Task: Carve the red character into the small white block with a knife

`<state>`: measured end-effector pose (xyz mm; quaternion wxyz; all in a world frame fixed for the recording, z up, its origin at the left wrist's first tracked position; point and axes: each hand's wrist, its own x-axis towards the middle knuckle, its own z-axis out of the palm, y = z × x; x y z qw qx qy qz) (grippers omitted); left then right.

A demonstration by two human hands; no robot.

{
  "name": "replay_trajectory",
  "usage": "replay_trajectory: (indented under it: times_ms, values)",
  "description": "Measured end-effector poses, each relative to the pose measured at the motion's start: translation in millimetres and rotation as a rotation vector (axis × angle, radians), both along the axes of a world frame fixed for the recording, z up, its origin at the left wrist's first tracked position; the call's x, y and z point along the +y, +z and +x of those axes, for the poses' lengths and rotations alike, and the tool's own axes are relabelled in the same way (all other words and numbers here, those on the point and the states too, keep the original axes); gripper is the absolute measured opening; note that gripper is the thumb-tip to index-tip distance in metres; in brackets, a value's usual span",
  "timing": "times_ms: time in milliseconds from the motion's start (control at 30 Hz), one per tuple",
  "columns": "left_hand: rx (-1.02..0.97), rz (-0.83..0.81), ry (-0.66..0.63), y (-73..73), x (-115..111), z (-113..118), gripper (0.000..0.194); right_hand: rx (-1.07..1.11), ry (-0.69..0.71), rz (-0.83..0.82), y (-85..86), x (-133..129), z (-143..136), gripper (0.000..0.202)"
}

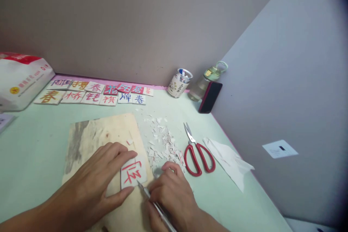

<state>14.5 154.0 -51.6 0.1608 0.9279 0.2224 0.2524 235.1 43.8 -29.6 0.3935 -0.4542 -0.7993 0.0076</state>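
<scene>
On the wooden board (108, 134) lies a small white tile (141, 174) with a red character drawn on it. My left hand (106, 174) grips this tile by its edges, thumb at the near side and fingers at the far side. A silver craft knife (160, 212) is held in my right hand (174, 195) like a pen. Its tip touches or nearly touches the tile near the lower end of the red strokes; I cannot tell which. My right palm hides part of the knife's handle.
White and reddish shavings (163, 141) lie right of the board. Beyond them are red-handled scissors (197, 156), partly spread, and a crumpled tissue (230, 159). Character tiles (73, 97) line the back. A can (178, 85), bottle (197, 88), upright phone (210, 98) and white bag (24, 83) stand there too.
</scene>
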Motion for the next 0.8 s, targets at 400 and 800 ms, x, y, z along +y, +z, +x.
replay_trajectory:
  times_ms: [400, 800]
  values:
    - [-0.071, -0.102, 0.041, 4.8, -7, 6, 0.047, -0.11, 0.014, -0.185, 11.0, -21, 11, 0.025]
    - [-0.034, -0.051, 0.097, -1.0, -6, 1, 0.051, 0.28, 0.018, -0.36, 36.1, -23, 27, 0.014]
